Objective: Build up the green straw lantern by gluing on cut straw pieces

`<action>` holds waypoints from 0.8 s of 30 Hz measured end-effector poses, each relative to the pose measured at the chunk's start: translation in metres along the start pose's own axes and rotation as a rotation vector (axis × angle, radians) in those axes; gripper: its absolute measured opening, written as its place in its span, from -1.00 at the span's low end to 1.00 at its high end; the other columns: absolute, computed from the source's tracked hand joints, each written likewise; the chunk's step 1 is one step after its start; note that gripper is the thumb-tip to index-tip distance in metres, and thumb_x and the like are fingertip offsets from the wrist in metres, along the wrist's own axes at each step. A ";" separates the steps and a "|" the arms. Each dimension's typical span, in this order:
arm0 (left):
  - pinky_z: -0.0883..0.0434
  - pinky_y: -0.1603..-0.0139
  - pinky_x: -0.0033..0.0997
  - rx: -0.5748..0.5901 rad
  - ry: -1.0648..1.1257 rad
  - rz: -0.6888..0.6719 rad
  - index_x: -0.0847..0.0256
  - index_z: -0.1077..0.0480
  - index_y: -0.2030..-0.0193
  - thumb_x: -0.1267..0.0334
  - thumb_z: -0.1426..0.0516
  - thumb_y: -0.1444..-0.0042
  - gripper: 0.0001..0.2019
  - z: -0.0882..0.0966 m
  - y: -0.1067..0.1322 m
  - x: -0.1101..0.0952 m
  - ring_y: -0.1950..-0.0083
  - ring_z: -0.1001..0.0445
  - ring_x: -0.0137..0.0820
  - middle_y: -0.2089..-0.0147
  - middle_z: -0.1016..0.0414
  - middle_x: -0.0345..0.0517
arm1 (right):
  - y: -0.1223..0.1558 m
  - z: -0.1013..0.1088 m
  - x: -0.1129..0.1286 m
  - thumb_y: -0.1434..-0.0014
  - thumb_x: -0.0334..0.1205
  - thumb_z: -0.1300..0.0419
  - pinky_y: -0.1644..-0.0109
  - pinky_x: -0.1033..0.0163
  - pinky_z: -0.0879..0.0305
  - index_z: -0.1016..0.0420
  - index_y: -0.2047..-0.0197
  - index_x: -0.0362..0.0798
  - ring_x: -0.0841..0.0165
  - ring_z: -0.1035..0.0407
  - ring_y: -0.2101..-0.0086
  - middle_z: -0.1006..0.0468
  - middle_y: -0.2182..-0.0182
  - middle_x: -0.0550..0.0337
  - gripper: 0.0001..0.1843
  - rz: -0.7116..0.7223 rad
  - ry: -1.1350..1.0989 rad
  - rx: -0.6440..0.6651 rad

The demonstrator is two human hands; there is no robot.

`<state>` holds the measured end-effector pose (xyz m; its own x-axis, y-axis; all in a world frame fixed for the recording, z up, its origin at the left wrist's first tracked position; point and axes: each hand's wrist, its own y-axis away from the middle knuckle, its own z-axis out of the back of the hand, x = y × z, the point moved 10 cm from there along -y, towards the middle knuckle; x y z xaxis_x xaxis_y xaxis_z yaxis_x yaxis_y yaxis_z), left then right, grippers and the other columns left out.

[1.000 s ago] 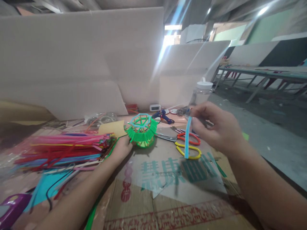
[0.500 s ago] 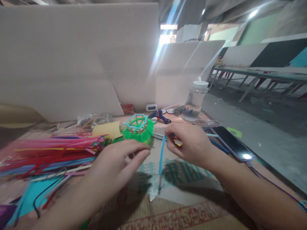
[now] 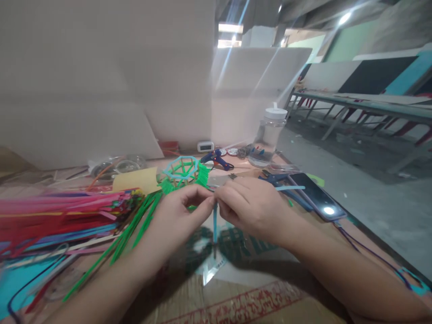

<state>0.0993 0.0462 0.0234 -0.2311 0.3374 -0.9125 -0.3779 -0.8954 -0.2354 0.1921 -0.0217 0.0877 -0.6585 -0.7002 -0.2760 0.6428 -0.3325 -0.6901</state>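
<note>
My right hand (image 3: pixel 251 207) is pinched around the upper end of a thin blue pipe cleaner (image 3: pixel 215 225), which hangs down over the cardboard. Fingertips of my left hand (image 3: pixel 189 209) meet the right hand's at that same end, thumb and forefinger pinched together. The exact grip there is partly hidden. Just behind the left hand stands a small eight-sided frame (image 3: pixel 182 167) with a light blue rim, brown posts and green fringe; its lower part is covered by the hands. Several green pipe cleaners (image 3: pixel 135 227) lie beside my left forearm.
On the left lies a bundle of pink and red pipe cleaners (image 3: pixel 67 209). A blue glue gun (image 3: pixel 218 158) and a water bottle (image 3: pixel 268 137) stand behind the hands. Pliers (image 3: pixel 286 186) and a lit phone (image 3: pixel 317 198) are at right. White boards (image 3: pixel 168 67) rise behind.
My hands have come together; the left hand now reaches the top of the blue pipe cleaner that the right holds. The view has shifted, showing more of the green pipe cleaners.
</note>
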 end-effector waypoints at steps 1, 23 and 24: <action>-0.40 0.20 -0.45 0.000 -0.033 -0.016 0.18 -0.52 0.30 0.16 -0.17 -0.25 -0.82 0.000 0.001 -0.002 0.27 -0.49 -0.41 0.32 -0.58 -0.23 | 0.001 -0.002 0.001 -0.37 -0.40 0.00 0.39 0.20 -0.09 -0.44 0.34 -0.09 0.35 -0.29 0.47 -0.47 0.51 0.22 -0.73 0.004 -0.010 0.012; -0.39 0.55 -0.55 -0.454 0.296 0.078 0.13 -0.38 0.30 0.18 -0.21 -0.23 -0.86 0.094 0.023 -0.020 0.47 -0.50 -0.42 0.44 -0.56 -0.23 | 0.113 -0.119 -0.106 -0.22 -0.34 -0.22 0.06 0.14 -0.37 -0.46 -0.15 -0.17 0.16 -0.49 0.12 -0.57 0.01 -0.14 -0.58 -0.565 -0.236 0.868; -0.41 0.52 -0.54 -0.436 0.307 0.066 0.12 -0.37 0.29 0.18 -0.20 -0.24 -0.87 0.093 0.021 -0.019 0.46 -0.50 -0.41 0.45 -0.55 -0.24 | 0.117 -0.124 -0.106 -0.18 -0.37 -0.23 0.03 0.13 -0.37 -0.44 -0.20 -0.16 0.14 -0.48 0.07 -0.54 -0.03 -0.16 -0.50 -0.550 -0.245 0.870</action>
<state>0.0121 0.0483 0.0672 0.0552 0.2345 -0.9706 0.0507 -0.9714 -0.2318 0.2884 0.0923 -0.0470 -0.9098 -0.3913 0.1381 0.4026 -0.9131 0.0651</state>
